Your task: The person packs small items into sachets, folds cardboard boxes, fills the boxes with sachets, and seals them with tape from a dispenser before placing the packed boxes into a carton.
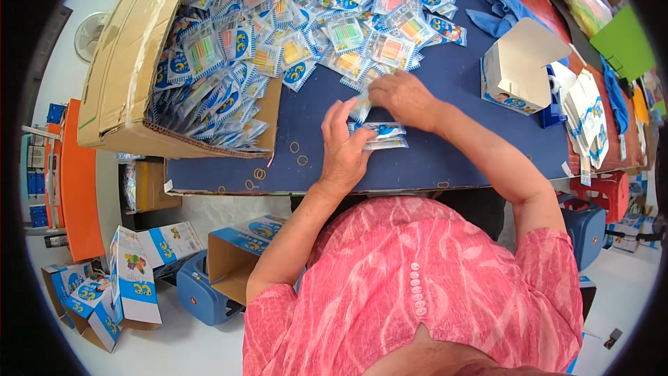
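Both hands meet over the near middle of the table. Between them a small clear plastic packet point(360, 108) stands tilted. My left hand point(341, 150) is curled with fingers and thumb at the packet's left side. My right hand point(402, 97) pinches from the upper right; its fingertips are partly hidden. Just below, a short stack of flat blue-and-white packets point(386, 138) lies on the table, close to my left thumb. Beyond the hands spreads a big loose pile of similar packets point(344, 31), with rows of coloured sticks showing through clear windows.
A large cardboard box point(132, 90) lies tipped at left, packets spilling onto the blue tabletop point(452, 153). Rubber bands point(259, 174) lie near the front edge. At right are an open white carton point(511, 73), flattened cartons point(586, 115) and a blue cloth point(504, 10). Empty boxes point(136, 275) stand on the floor.
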`<state>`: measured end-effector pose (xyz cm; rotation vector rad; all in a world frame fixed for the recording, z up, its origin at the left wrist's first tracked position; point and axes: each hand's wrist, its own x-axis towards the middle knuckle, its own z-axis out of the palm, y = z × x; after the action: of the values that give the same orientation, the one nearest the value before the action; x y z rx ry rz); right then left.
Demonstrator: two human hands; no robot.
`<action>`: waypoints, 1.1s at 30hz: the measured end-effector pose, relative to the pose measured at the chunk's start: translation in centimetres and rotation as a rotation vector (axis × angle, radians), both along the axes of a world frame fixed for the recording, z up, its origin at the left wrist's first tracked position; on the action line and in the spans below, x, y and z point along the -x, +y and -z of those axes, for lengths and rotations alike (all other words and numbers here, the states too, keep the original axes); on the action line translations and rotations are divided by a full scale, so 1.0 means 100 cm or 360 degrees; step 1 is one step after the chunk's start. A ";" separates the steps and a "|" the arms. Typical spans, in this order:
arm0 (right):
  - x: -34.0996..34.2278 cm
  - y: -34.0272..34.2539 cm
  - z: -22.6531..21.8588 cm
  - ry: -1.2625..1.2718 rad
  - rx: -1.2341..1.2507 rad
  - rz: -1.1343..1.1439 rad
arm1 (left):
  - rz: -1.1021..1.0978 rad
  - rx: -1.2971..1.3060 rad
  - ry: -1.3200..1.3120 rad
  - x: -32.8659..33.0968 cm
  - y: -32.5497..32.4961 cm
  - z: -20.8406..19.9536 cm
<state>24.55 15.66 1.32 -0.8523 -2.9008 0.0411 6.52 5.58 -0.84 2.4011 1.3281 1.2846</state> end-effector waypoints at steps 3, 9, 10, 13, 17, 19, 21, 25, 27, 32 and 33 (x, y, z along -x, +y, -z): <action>-0.008 0.011 -0.007 0.0118 0.0507 0.0235 | 0.0008 -0.0088 0.0103 0.003 0.003 0.002; -0.025 0.070 0.010 0.0379 -0.0428 0.0989 | 0.0277 0.0493 -0.0338 -0.007 0.002 0.010; -0.024 0.070 0.010 0.0378 -0.0440 0.0984 | 0.0257 0.0573 -0.0398 -0.006 0.002 0.010; -0.029 0.059 0.011 0.0929 0.0323 0.0865 | 0.0347 0.0444 -0.0333 0.000 0.003 0.013; -0.056 0.095 -0.014 0.0935 0.0384 0.1384 | 0.0428 0.0391 -0.0297 -0.001 0.005 0.015; -0.063 0.096 0.003 0.0869 0.0100 0.1404 | 0.0465 0.0389 -0.0297 -0.001 0.009 0.015; -0.061 0.095 0.015 0.0729 -0.0425 0.1362 | 0.0448 0.0460 -0.0271 -0.001 0.009 0.015; -0.073 0.062 -0.005 0.1264 0.0011 0.1271 | 0.0316 0.0334 -0.0217 -0.003 0.008 0.001; -0.062 0.028 -0.005 0.1308 0.0391 0.1071 | 0.0249 0.0268 -0.0187 -0.003 0.005 -0.006; -0.040 -0.006 0.015 0.1144 0.1575 0.0514 | 0.0259 0.0156 -0.0072 -0.001 0.006 0.007; -0.035 0.002 0.011 0.1146 0.1577 0.0501 | 0.0404 0.0271 -0.0104 0.003 0.006 0.015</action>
<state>28.03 15.82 0.18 -1.0682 -1.9282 1.4778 6.22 6.23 -2.31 2.3004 1.0298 1.1235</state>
